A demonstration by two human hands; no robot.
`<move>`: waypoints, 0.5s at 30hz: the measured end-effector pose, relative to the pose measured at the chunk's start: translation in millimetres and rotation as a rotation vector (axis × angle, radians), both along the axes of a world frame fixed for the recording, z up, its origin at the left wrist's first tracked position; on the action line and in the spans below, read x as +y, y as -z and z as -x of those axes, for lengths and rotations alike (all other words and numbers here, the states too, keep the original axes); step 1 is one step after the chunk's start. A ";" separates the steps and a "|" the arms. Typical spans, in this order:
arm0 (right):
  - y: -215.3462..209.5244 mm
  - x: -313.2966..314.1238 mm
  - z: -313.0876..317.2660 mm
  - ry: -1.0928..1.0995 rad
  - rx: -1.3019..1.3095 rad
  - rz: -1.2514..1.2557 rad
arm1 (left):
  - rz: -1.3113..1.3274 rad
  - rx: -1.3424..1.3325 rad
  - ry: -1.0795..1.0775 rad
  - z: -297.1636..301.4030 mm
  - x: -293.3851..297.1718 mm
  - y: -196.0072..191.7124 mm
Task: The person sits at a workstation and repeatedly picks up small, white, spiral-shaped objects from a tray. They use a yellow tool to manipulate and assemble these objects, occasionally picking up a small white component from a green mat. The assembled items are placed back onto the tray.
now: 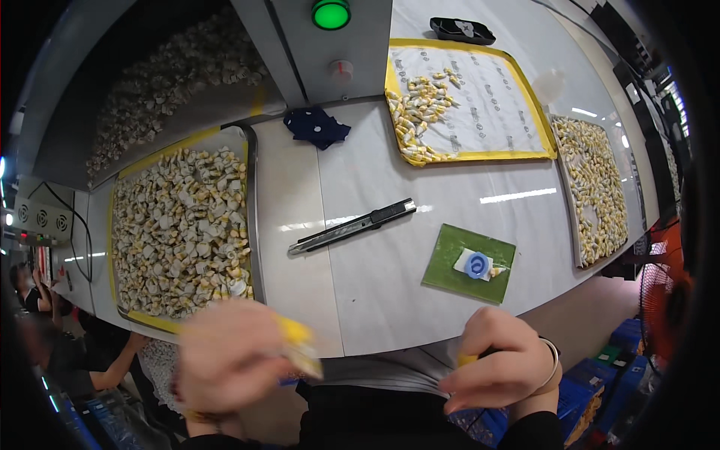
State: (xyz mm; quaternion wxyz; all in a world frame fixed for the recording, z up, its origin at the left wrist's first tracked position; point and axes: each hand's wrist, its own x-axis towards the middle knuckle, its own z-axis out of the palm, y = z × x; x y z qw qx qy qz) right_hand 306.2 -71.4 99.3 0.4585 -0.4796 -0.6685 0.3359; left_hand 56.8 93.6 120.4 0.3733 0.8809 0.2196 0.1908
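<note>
My left hand [232, 356] is smeared by motion near the front corner of the left tray [253, 225]. Its fingers close on a blurred yellow-and-white piece [301, 349]. Past the table's front edge, my right hand [504, 358] is curled, with something yellow [467, 360] at its fingertips that I cannot make out. Closest to that hand lies a green square pad [442, 259]. On the pad are a white slip [462, 259], a round blue disc [477, 265] and a small yellow-and-white cone [496, 271]. The left tray is heaped with white-and-yellow pieces [180, 225].
A snap-off utility knife [352, 226] lies mid-table, with a navy cloth [316, 127] behind it. A yellow-rimmed tray [480, 156] holds scattered cones; another tray [579, 232] at right is full. A grey machine housing [330, 67] with a green lamp [331, 13] stands at the back.
</note>
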 end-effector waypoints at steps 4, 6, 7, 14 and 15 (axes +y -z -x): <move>5.8 -10.8 -12.6 0.134 -0.028 -0.069 | -0.441 0.521 -0.148 39.2 57.6 -39.2; 4.6 -13.8 -15.3 0.180 -0.021 -0.058 | -0.347 0.529 -0.147 37.6 92.9 -43.2; 2.7 -13.5 -14.8 0.189 -0.020 -0.056 | -0.290 0.509 -0.238 31.7 103.6 -44.3; -8.2 -18.2 -12.0 0.259 -0.164 -0.070 | -0.717 0.430 -0.342 -31.1 250.6 19.3; -7.6 -20.9 -13.2 0.274 -0.179 -0.058 | -0.821 0.421 -0.300 -26.6 272.0 28.9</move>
